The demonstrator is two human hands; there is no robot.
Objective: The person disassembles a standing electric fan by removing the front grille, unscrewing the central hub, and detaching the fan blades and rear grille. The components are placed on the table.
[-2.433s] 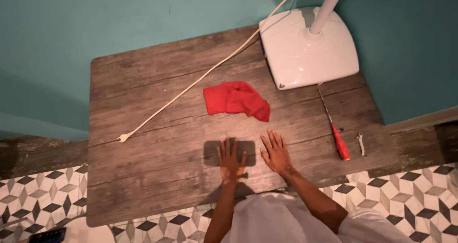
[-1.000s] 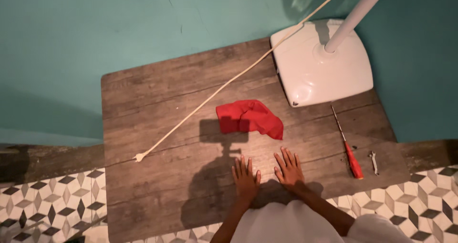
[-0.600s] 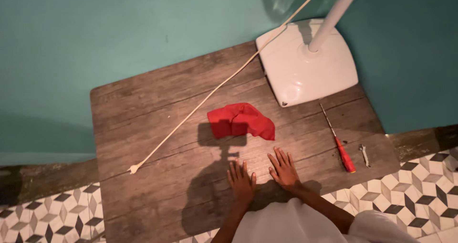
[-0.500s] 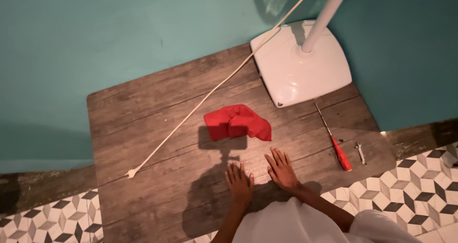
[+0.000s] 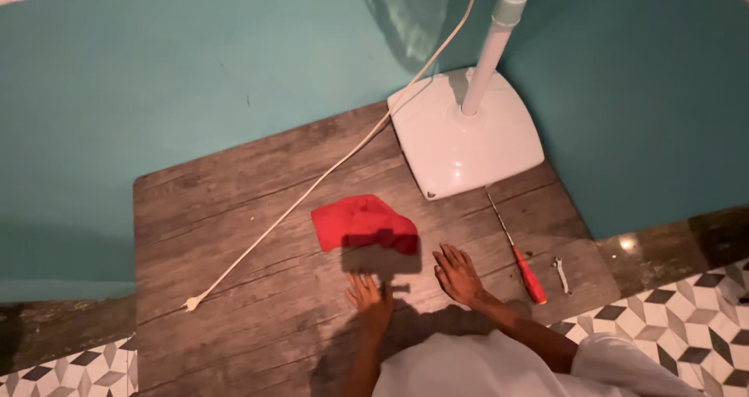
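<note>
Cloth [image 5: 360, 222]: bright red, plain, partly in dark shadow. Table [image 5: 234, 210]: grey-brown weathered wood grain w/ darker streaks. Fan base [image 5: 476, 143] & pole [image 5: 485, 54]: white, pale green-grey collar higher up pole. Power cord [image 5: 312, 182]: cream/off-white, plug same. Screwdriver [image 5: 519, 253]: red handle, silver-grey shaft. Small wrench [image 5: 560, 274]: silver metal. Wall [image 5: 156, 69]: teal, flat. Floor tiles [image 5: 671, 334]: white, grey & black cube pattern. Person's garment [image 5: 484, 366]: white.
</note>
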